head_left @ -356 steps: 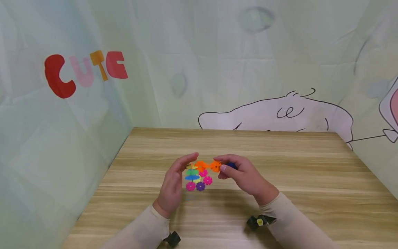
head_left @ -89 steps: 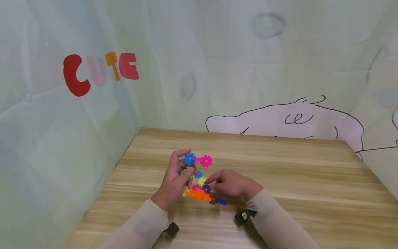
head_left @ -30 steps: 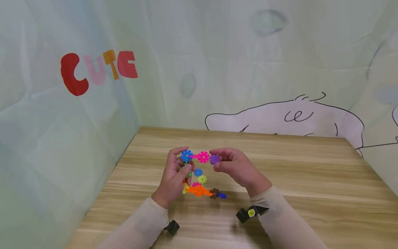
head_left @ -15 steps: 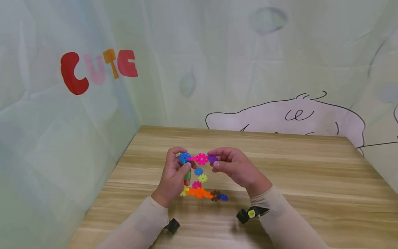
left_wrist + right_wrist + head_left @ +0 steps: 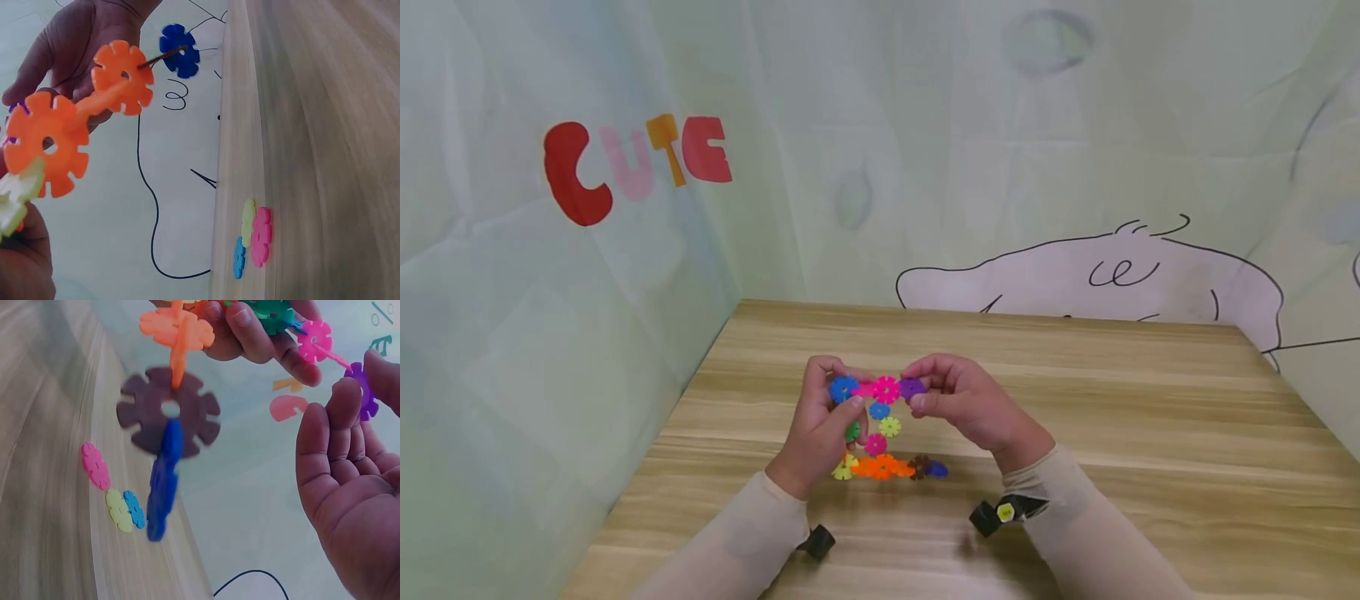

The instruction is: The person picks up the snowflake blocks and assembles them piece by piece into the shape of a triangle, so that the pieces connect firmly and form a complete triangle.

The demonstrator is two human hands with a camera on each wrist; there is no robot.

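Observation:
A chain of snowflake-shaped building discs hangs from my left hand (image 5: 820,429), whose thumb and fingers grip it around the green disc (image 5: 272,314). Its upper arm runs from a blue disc (image 5: 844,390) to a pink disc (image 5: 887,390). My right hand (image 5: 970,400) pinches a purple disc (image 5: 912,390) between thumb and fingers, edge against the pink part of the chain. The lower arm goes from a yellow disc (image 5: 845,467) through orange discs (image 5: 883,467) and a brown disc (image 5: 140,403) to a dark blue disc (image 5: 180,51) at the end.
Loose on the wood-grain table (image 5: 1075,417), between the chain's two arms in the head view, lie a light blue disc (image 5: 879,411), a yellow disc (image 5: 119,510) and a pink disc (image 5: 95,465). Printed cloth walls (image 5: 820,125) stand at the back and left.
The purple disc was picked off the table by my right hand and brought from a small gap up against the pink disc. The chain's upper arm has come down slightly.

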